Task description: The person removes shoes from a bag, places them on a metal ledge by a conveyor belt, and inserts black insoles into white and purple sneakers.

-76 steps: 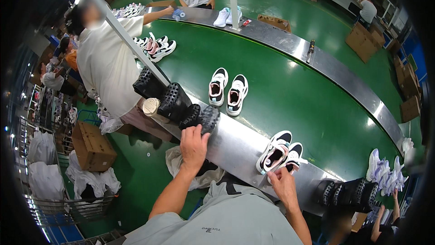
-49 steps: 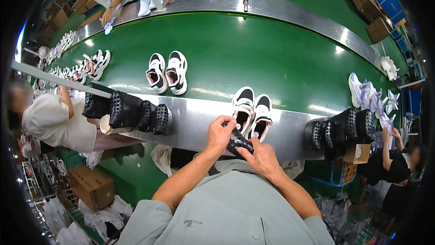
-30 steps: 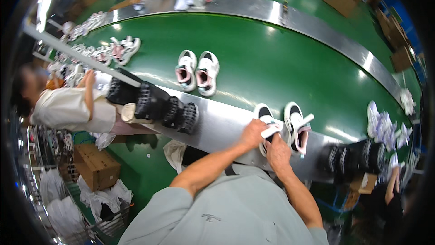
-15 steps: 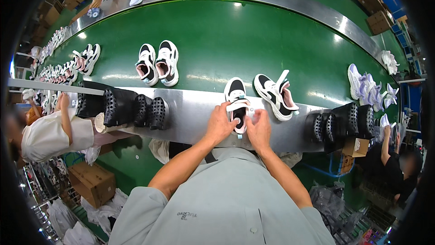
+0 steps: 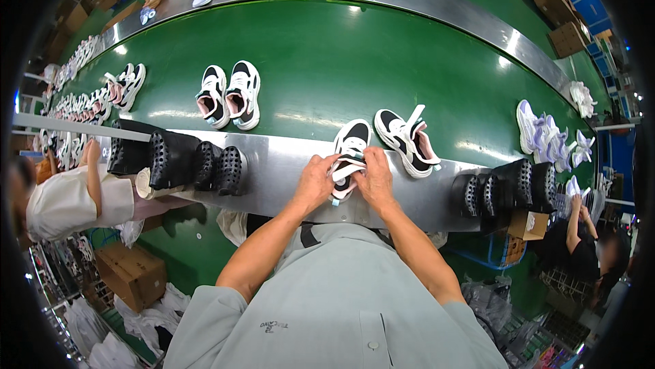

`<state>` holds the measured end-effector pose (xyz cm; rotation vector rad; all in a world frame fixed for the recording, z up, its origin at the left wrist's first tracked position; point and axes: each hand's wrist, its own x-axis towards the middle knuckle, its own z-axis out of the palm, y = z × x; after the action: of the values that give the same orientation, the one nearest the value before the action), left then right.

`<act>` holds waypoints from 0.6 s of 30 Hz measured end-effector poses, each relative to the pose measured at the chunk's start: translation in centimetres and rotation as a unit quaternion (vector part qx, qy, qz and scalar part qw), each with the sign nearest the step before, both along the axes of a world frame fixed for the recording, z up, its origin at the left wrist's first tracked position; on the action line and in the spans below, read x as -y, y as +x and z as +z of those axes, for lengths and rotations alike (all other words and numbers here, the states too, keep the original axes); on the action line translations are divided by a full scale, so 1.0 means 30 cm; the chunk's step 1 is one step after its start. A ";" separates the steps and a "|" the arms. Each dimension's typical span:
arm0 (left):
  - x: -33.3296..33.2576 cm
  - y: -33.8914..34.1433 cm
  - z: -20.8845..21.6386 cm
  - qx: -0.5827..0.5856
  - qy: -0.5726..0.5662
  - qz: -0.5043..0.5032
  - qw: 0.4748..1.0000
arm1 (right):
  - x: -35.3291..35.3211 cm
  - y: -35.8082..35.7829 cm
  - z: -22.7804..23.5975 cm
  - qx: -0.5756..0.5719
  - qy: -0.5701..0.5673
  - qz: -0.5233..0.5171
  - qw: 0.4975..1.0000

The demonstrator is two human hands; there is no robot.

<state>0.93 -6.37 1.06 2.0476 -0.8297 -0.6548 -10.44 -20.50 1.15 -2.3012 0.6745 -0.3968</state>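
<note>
A black and white sneaker (image 5: 353,135) with a pink lining lies before me on the metal ledge, its toe pointing away. My left hand (image 5: 315,183) is closed on the left side of its white strap (image 5: 346,169) near the shoe's opening. From the right, my right hand (image 5: 376,176) pinches the sneaker's upper by the same strap. Both hands partly hide the opening and heel. Just right of them stands a matching sneaker (image 5: 404,138), its strap (image 5: 415,118) sticking up.
Black studded blocks stand on the ledge at left (image 5: 169,161) and right (image 5: 522,181). Beyond the ledge, the green surface (image 5: 307,62) bears a sneaker pair (image 5: 242,92), a sneaker row (image 5: 89,106) and lilac shoes (image 5: 529,126). Co-workers are at both sides and far left.
My right hand has moved in from beside the sneaker and closed on its upper by the strap. My left hand stays on the strap. The view has shifted slightly.
</note>
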 end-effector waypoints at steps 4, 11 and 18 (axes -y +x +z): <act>0.001 0.003 -0.001 0.015 -0.025 0.019 0.999 | 0.022 0.029 0.042 0.050 -0.012 0.064 0.997; 0.014 -0.022 -0.036 -0.070 -0.026 0.104 0.992 | 0.058 -0.006 0.036 0.060 -0.056 0.190 0.978; 0.035 -0.045 0.049 0.137 -0.046 -0.007 0.989 | 0.029 0.014 0.018 0.037 -0.051 0.149 0.987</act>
<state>-0.43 -7.41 2.53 2.0749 -1.0134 -0.3387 -10.01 -21.38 1.69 -2.4233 0.2720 -0.3790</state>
